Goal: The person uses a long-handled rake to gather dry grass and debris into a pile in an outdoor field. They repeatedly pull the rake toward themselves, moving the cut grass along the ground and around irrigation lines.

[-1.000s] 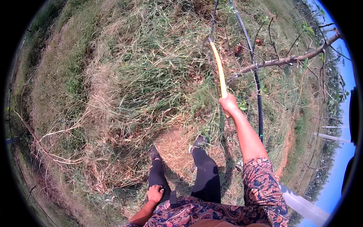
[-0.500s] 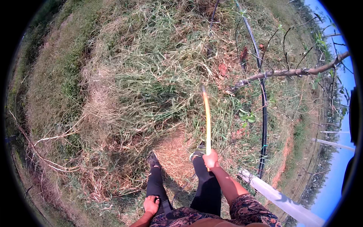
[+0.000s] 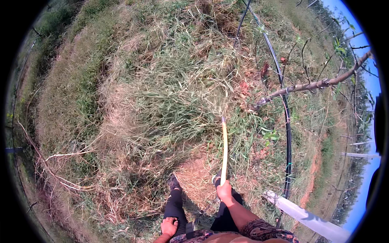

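My right hand (image 3: 224,191) is closed round the near end of a long yellow tool handle (image 3: 225,150). The handle reaches forward from me over the grass and ends in a dark collar. Past that collar the tool's head is blurred among the stems, so its kind cannot be made out. Cut grass (image 3: 170,101), green and straw-coloured, lies in a thick mat ahead and to the left of the handle. My left hand (image 3: 169,227) rests on my left leg, holding nothing, its fingers laid loosely over the dark trousers.
A bare tree trunk (image 3: 312,86) leans in from the right, with thin twigs. Black hose (image 3: 287,137) runs along the ground beside it. At lower right lies a pale post (image 3: 304,214). A dry branch (image 3: 60,178) is at left. Bare soil (image 3: 192,166) shows ahead of my feet.
The yellow handle's far end has come nearer to me, and my right hand sits slightly lower in view. The whole view has shifted a little. My left hand stays on my leg.
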A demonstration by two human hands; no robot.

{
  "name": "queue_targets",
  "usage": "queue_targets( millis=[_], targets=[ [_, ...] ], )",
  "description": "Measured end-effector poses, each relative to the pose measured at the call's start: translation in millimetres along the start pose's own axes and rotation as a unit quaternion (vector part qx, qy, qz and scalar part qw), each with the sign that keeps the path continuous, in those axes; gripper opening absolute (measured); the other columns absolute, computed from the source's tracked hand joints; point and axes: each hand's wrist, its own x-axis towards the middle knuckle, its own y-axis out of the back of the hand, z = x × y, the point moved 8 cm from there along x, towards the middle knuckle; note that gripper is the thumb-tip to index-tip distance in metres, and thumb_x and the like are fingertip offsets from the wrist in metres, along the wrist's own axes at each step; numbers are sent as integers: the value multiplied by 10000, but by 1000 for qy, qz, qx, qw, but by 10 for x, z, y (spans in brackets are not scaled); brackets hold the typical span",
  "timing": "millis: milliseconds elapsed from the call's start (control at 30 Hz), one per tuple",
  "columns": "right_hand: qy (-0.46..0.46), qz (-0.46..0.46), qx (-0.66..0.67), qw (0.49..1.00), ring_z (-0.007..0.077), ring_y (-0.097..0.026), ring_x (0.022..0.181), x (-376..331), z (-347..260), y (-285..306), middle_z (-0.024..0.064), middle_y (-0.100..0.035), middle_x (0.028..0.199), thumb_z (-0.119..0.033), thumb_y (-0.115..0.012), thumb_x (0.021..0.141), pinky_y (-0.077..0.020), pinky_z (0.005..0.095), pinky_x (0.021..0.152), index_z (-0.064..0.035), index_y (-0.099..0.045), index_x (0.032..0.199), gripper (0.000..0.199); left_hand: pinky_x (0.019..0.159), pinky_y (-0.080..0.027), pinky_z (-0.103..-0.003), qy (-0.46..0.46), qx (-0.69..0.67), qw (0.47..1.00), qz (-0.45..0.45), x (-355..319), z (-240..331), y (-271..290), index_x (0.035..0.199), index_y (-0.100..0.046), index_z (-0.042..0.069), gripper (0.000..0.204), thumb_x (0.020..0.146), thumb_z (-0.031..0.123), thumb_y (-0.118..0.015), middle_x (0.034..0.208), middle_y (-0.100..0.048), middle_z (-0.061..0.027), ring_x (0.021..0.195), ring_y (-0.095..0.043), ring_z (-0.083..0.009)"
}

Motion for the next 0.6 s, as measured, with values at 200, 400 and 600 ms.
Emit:
queue_targets(
  millis=[200, 400, 600],
  targets=[
    [10, -53, 17, 998, 339, -650, 791, -820, 121, 778, 246, -630, 837, -163, -624, 747, -519, 420, 697, 58, -518, 1002, 354, 904, -434, -401, 17, -87, 994, -57, 350, 290, -61, 1044, -649, 147, 300, 845, 355, -565, 1067, -621, -115, 1024, -562, -300],
    [82, -78, 35, 993, 443, -615, 857, -752, -264, 493, 316, -612, 844, -180, -635, 759, -490, 477, 739, 70, -447, 993, 391, 745, -462, -305, -20, -497, 830, -251, 1038, 2591, -96, 1324, -422, 60, 511, 912, 339, -538, 1013, -589, -68, 881, -567, -169],
    [124, -253, 49, 958, 426, -590, 959, -967, -362, 455, 266, -610, 1002, -295, -638, 786, -447, 507, 826, 26, -446, 1153, 524, 340, -338, -295, -7, -509, 848, -147, 1712, 3281, -64, 956, -423, 69, 190, 860, 140, -571, 559, -428, -9, 385, -393, -129]
  ],
)
